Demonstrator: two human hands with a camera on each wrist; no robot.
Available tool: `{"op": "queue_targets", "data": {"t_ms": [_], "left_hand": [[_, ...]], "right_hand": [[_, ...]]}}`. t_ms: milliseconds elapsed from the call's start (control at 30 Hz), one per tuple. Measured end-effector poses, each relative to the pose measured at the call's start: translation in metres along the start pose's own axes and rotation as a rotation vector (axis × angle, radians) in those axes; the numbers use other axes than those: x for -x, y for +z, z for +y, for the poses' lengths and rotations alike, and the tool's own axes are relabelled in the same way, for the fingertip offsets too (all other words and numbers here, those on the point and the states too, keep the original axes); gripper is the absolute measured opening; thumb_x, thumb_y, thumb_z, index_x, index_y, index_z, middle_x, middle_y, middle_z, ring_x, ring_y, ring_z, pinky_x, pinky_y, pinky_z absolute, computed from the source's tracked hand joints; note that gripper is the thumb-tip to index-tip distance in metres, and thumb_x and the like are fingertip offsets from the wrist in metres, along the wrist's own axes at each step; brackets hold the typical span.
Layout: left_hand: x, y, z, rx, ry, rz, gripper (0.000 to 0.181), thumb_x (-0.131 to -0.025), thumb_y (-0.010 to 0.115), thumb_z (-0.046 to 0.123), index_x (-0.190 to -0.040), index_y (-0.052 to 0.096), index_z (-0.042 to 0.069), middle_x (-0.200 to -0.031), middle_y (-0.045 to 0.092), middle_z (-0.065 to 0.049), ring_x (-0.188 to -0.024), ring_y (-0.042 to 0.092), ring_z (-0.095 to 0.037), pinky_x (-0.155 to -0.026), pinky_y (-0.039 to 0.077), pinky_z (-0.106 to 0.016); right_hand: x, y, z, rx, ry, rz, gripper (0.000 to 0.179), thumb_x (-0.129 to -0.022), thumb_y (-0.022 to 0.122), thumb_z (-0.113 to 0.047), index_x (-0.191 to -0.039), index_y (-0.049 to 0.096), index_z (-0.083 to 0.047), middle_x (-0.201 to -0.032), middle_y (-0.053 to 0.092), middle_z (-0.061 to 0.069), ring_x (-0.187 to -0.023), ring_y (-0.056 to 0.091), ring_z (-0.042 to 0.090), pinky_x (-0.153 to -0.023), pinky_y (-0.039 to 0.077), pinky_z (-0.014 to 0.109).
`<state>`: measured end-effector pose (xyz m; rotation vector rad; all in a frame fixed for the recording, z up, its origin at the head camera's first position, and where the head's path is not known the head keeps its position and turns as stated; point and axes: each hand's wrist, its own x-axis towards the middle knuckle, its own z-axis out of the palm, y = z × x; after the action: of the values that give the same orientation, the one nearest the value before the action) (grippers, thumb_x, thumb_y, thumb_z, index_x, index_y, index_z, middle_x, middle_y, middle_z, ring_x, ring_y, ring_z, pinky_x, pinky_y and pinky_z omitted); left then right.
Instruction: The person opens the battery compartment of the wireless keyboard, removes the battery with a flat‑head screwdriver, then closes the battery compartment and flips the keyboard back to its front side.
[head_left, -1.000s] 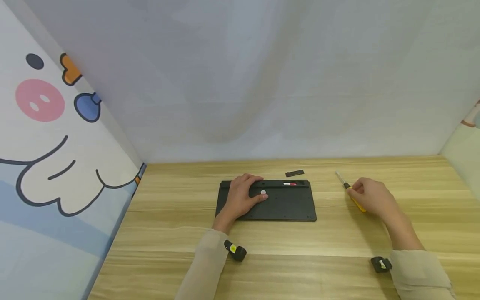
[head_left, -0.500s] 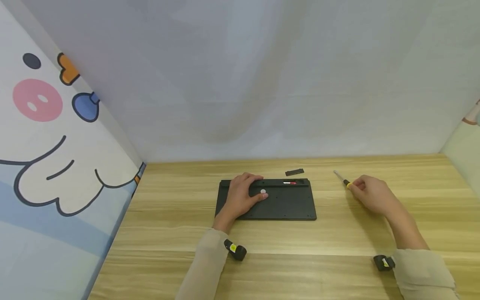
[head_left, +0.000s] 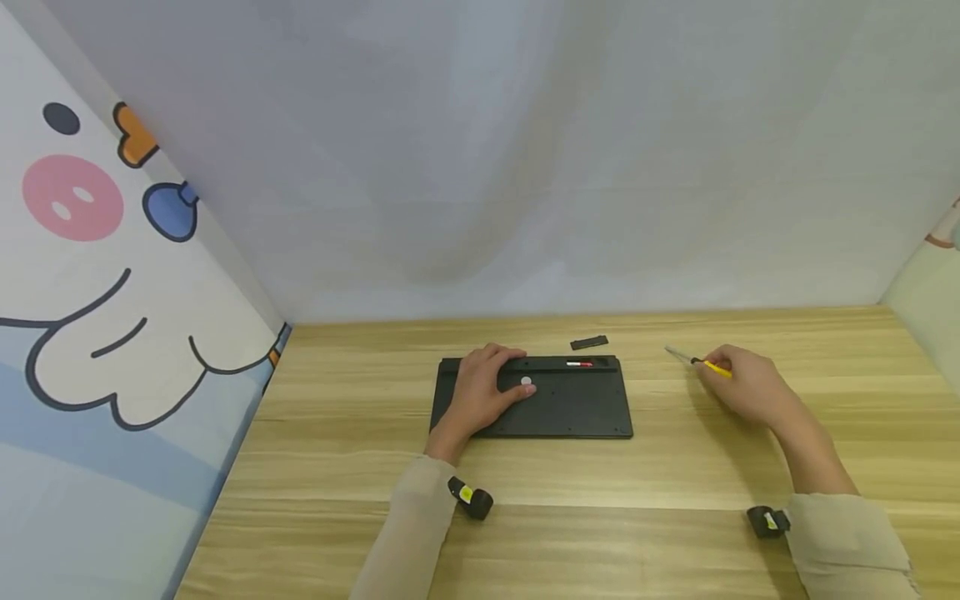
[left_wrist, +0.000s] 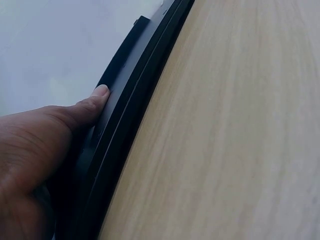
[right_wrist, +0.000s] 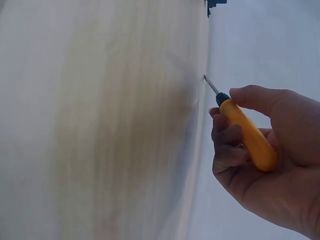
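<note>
A flat black keyboard point(head_left: 577, 410) lies on the table, its underside facing up. My left hand point(head_left: 478, 390) rests on its left half, thumb beside a round white sticker point(head_left: 527, 381); the left wrist view shows the thumb against the keyboard point(left_wrist: 120, 105). A red and white battery point(head_left: 579, 363) sits in the uncovered slot along the far edge. Just beyond that edge lies a small black battery cover point(head_left: 588, 342). To the right, my right hand point(head_left: 752, 388) holds a screwdriver point(right_wrist: 252, 135) by its yellow handle above the table, the metal shaft pointing left.
The wooden table point(head_left: 600, 550) ends at a pale grey backdrop point(head_left: 600, 208). A white panel with cartoon drawings point(head_left: 82, 333) borders it on the left. Black wrist cameras point(head_left: 472, 500) sit by both sleeves.
My right hand has raised the screwdriver and turned it, so the handle now lies between the fingers and the shaft lies flatter, pointing left. The left hand and keyboard stay put.
</note>
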<state>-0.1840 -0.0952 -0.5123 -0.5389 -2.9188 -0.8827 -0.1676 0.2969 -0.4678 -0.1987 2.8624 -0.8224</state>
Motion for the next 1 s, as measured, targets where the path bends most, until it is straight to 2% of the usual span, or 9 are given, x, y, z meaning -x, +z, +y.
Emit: {"op": "queue_targets", "data": {"t_ms": [233,433,567,1000], "left_hand": [[0.001,-0.002,0.001,0.008,-0.012,-0.009,0.058,-0.090,0.077,0.043,-0.142,0.060,0.022,-0.135,0.063,-0.004,-0.132,0.054,-0.030,-0.121,0.033,-0.054],[0.001,-0.003,0.003,0.006,-0.020,-0.015,0.058,-0.090,0.076,0.043,-0.142,0.060,0.023,-0.135,0.062,-0.004,-0.132,0.054,-0.029,-0.121,0.034,-0.053],[0.001,-0.002,0.003,0.002,-0.015,-0.014,0.058,-0.091,0.076,0.043,-0.142,0.060,0.023,-0.135,0.062,-0.005,-0.132,0.054,-0.030,-0.121,0.033,-0.053],[0.001,-0.002,0.002,0.012,-0.005,-0.003,0.057,-0.091,0.077,0.042,-0.141,0.060,0.022,-0.134,0.063,-0.006,-0.133,0.054,-0.031,-0.121,0.033,-0.054]], "right_hand": [[-0.003,-0.005,-0.009,-0.013,-0.009,0.020,0.042,-0.106,0.053,-0.034,-0.118,0.064,0.005,-0.127,0.063,0.038,-0.121,0.056,0.059,-0.095,0.049,0.067],[-0.008,-0.006,-0.023,-0.009,-0.075,0.068,0.033,-0.103,0.060,-0.033,-0.112,0.066,-0.001,-0.118,0.068,0.033,-0.112,0.063,0.053,-0.090,0.052,0.064],[-0.011,-0.007,-0.034,-0.028,-0.108,0.089,0.031,-0.102,0.062,-0.034,-0.110,0.068,-0.005,-0.119,0.070,0.030,-0.115,0.064,0.052,-0.093,0.051,0.064],[-0.020,-0.004,-0.054,-0.056,-0.148,0.042,0.030,-0.102,0.062,-0.040,-0.109,0.072,-0.013,-0.118,0.072,0.020,-0.117,0.065,0.045,-0.098,0.051,0.062]]}}
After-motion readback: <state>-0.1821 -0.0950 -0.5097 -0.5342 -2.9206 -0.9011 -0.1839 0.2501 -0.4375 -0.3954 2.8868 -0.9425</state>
